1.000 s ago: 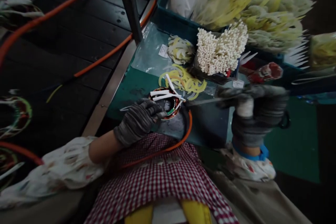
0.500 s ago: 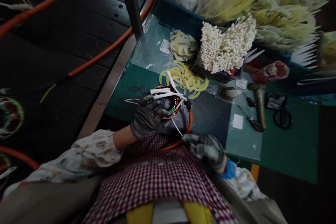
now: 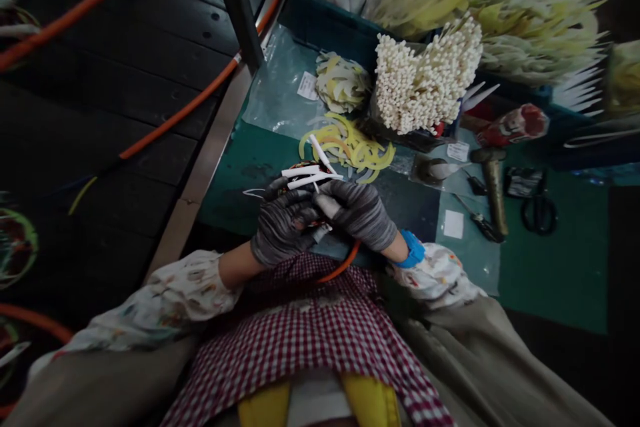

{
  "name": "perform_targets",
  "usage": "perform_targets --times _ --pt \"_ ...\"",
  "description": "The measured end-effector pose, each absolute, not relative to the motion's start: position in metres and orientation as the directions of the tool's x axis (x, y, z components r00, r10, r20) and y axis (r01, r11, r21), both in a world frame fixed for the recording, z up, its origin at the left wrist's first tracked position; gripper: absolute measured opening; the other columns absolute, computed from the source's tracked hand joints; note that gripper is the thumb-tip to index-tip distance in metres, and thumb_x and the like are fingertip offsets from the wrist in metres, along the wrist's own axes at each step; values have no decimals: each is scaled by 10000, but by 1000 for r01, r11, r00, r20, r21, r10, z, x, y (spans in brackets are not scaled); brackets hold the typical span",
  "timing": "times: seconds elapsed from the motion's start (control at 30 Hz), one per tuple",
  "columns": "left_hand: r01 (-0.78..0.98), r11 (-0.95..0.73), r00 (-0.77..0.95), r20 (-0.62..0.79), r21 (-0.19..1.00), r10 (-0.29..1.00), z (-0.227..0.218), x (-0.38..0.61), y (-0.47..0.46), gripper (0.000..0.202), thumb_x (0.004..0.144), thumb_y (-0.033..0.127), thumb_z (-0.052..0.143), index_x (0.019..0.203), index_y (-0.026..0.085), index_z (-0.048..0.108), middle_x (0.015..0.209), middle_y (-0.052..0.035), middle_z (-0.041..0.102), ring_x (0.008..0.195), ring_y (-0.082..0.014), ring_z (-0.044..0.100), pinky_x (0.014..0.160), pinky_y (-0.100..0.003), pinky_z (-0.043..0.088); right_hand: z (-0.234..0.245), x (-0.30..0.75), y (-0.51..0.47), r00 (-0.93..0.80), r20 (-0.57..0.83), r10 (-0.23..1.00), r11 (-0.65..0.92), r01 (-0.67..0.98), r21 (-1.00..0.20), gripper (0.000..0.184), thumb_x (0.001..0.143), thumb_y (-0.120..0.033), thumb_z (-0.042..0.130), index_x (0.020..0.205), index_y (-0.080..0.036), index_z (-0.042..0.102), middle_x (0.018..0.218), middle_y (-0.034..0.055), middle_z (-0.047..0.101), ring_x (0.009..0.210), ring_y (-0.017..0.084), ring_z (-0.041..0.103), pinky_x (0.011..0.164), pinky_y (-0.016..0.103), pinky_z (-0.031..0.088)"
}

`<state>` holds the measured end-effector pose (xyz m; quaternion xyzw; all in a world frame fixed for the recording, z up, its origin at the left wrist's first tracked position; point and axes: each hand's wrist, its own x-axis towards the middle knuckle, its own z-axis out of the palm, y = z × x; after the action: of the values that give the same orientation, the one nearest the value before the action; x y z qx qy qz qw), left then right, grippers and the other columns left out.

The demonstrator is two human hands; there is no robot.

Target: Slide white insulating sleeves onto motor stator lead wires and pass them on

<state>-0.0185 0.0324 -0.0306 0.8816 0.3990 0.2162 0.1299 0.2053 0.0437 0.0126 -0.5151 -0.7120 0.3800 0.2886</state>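
Note:
A motor stator (image 3: pixel 304 165), a ring of copper-coloured windings, is mostly hidden behind my gloved hands. My left hand (image 3: pixel 284 221) is closed around its left side. My right hand (image 3: pixel 361 212) has come up against its right side, fingers pinched together at a thin white cord (image 3: pixel 316 187); the fingertips partly cover it. White sleeved leads (image 3: pixel 315 180) stick out above both hands. From beneath my right hand an orange cable (image 3: pixel 345 263) curves down toward my lap. A thin white loop (image 3: pixel 253 193) pokes out left of my left hand.
Yellow curved strips (image 3: pixel 350 143) lie just beyond the hands. Behind them stands a bundle of white sticks (image 3: pixel 427 80), beside a teal bin (image 3: pixel 335 17). To the right are a hammer (image 3: pixel 495 190), scissors (image 3: pixel 539 213) and a screwdriver (image 3: pixel 485 227) on the green mat (image 3: pixel 555 273).
My right hand has moved up and left, from holding the white cord out below the stator to its right side. My left hand still grips the stator. The view has shifted slightly.

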Motion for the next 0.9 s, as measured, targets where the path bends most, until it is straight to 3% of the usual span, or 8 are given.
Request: perform_targets --times 0.13,0.23,0.4,0.57,0.7,0.9 --pt "571 -740 543 513 355 665 -35 -17 35 172 1068 410 695 1114 292 811 1227 9 887 1229 -250 803 1362 -540 470 22 214 47 -379 -48 924 17 165 -986 327 1120 -497 700 1115 -226 882 1040 44 884 949 219 820 911 363 671" --pt "524 -783 497 627 334 600 -37 -15 38 157 1070 406 705 1126 286 789 1175 4 889 1173 -237 818 1368 -514 463 24 224 47 -481 -103 871 -52 117 -992 232 1050 -430 812 1093 -215 887 1031 44 889 936 222 829 908 366 690" --pt "521 -775 492 617 356 614 -29 -12 39 80 1073 340 738 1144 307 759 1163 21 886 1179 -220 829 1323 -520 519 16 229 40 -293 -59 954 -27 111 -993 180 975 -391 884 1039 -224 874 1035 45 896 926 205 831 911 367 702" --pt "523 -778 491 624 347 608 -30 -14 38 99 1085 358 739 1164 298 734 1161 23 885 1162 -220 837 1280 -498 568 9 226 34 -329 -31 944 19 145 -989 197 984 -403 870 1055 -220 889 1054 59 908 948 228 849 932 399 709" --pt "605 -721 569 450 338 688 -42 -19 38 122 1041 442 729 1065 338 788 1087 36 881 1127 -254 835 1284 -545 561 4 225 34 -301 24 953 79 172 -982 189 1017 -389 837 1095 -224 889 1074 60 911 967 226 855 935 392 713" --pt "590 -740 583 463 324 668 -48 -22 38 188 1053 456 687 1043 302 795 1062 -6 857 1116 -266 819 1301 -588 546 -8 234 31 -521 130 844 284 228 -931 183 1098 -405 768 1094 -267 888 1052 62 886 937 221 832 948 405 711"
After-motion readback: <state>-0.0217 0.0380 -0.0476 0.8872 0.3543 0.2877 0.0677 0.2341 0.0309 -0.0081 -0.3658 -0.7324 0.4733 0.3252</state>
